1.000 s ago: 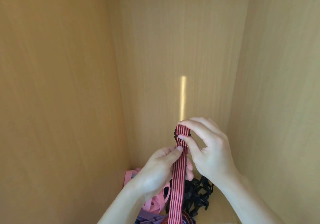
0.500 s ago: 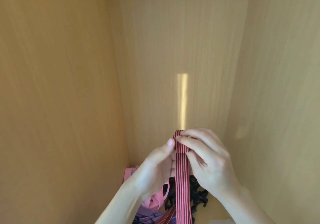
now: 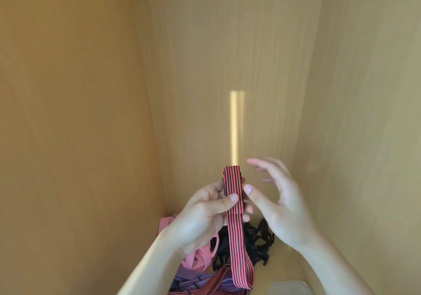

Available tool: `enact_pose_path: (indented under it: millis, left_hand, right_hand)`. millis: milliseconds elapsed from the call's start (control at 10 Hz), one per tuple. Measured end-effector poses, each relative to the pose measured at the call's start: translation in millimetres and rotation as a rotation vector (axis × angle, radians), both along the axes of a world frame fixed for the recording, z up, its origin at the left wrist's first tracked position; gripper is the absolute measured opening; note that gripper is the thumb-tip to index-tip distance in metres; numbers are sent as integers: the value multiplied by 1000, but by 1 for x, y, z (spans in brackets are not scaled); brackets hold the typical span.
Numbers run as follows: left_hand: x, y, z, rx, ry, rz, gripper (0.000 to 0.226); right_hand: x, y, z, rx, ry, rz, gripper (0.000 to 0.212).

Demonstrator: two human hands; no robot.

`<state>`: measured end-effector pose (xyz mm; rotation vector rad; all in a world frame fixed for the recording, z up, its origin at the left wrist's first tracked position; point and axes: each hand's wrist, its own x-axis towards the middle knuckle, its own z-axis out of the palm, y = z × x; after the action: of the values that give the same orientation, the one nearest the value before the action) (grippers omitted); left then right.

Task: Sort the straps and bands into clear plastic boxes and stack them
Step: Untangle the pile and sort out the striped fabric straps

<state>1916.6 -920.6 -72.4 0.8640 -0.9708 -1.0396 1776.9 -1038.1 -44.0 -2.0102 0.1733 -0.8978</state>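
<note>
A red strap with black stripes (image 3: 233, 181) stands upright in front of me, folded over at its top end. My left hand (image 3: 205, 215) grips it, thumb pressed across its front, and the rest of the strap hangs down to the pile below. My right hand (image 3: 278, 201) hovers just to the right with its fingers spread; its thumb tip lies close to the strap's edge. Under the hands lies a heap of pink bands (image 3: 196, 260), black straps (image 3: 257, 242) and purple bands (image 3: 193, 281).
Wooden cabinet walls stand close on the left (image 3: 68, 135), back (image 3: 227, 55) and right (image 3: 364, 112). The corner of a clear plastic box (image 3: 289, 288) shows at the bottom edge, right of the pile.
My right hand has let go of the strap's top and opened to the right. My left hand now holds the folded strap alone, its thumb across the front.
</note>
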Motion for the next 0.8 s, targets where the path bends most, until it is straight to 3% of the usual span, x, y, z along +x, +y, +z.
enact_pose_path:
  millis: [100,200,300,600,800]
  left_hand:
    - [-7,-2,2,42,8,-12,26]
    - [-7,-3,3,83,-52,36,19]
    - [-8,-6,0,68,-109,79,32]
    - [-6,-7,-11,115,-90,98,47]
    - [-3,-8,-25,172,-150,170,30]
  right_hand:
    - [3,-9,-9,110,63,-1,33]
    - [5,-14,-15,221,113,130,38]
    - [6,-14,-13,334,91,202,30]
    - [11,-18,-8,259,-80,98,31]
    - [16,-20,-16,350,-131,103,38]
